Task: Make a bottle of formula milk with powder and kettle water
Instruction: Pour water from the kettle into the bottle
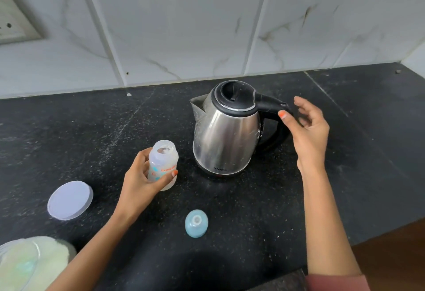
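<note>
A clear baby bottle (163, 161) with no cap stands upright on the black counter, and my left hand (142, 180) is wrapped around its lower half. White powder shows inside at the neck. A steel kettle (226, 134) with a black lid and handle stands just right of the bottle, spout pointing left. My right hand (307, 129) hovers at the kettle's black handle (273, 109), fingers spread, thumb tip touching the handle. The blue bottle cap with teat (196, 223) lies on the counter in front.
An open tub of pale powder (34, 263) with a scoop sits at the bottom left corner. Its round lilac lid (70, 199) lies flat beside it. White marble-look tiles back the counter (345, 175), and a wall socket (13, 23) is at upper left.
</note>
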The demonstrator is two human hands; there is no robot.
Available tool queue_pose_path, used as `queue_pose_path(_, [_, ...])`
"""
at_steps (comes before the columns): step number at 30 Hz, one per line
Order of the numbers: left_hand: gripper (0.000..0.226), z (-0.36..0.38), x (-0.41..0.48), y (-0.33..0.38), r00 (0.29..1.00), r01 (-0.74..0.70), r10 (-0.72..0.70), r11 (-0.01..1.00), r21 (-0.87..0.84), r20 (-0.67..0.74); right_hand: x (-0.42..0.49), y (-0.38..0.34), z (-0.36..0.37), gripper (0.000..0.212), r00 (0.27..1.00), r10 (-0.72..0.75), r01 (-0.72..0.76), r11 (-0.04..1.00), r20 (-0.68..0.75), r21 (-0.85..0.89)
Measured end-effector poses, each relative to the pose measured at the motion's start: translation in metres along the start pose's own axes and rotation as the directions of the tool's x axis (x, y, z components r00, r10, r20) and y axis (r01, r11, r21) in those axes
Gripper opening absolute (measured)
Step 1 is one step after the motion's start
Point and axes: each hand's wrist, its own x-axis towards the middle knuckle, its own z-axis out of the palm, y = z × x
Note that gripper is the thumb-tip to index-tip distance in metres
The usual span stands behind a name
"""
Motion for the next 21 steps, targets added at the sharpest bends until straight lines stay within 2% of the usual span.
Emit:
queue_pose_path(4, [0.052,0.004,0.006,0.003,1.000,-0.008,0.008,1.000,0.001,0.010,0.016,0.012,0.000,0.052,0.974,0.084,-0.084,0.996,0.209,-0.008])
queue_pose_path(9, [0.053,0.005,0.010,0.001,1.000,-0.001,0.001,1.000,-0.011,0.003,0.024,0.023,0.003,0.035,0.941,0.095,-0.102,0.995,0.325,0.005])
queue_pose_path(13, [0.054,0.006,0.012,-0.003,1.000,-0.002,0.002,1.000,-0.019,-0.007,0.025,0.028,0.008,0.034,0.942,0.043,-0.089,0.988,0.332,0.125])
queue_pose_path(17, [0.055,0.003,0.014,-0.004,1.000,-0.007,0.007,1.000,-0.013,-0.004,0.024,0.034,0.014,0.022,0.970,0.010,-0.069,0.969,0.243,0.236])
queue_pose_path(21, [0.055,-0.002,0.016,-0.004,1.000,-0.016,0.016,1.000,0.001,-0.026,0.024,0.030,0.021,0.018,0.973,-0.021,-0.040,0.965,0.229,0.260])
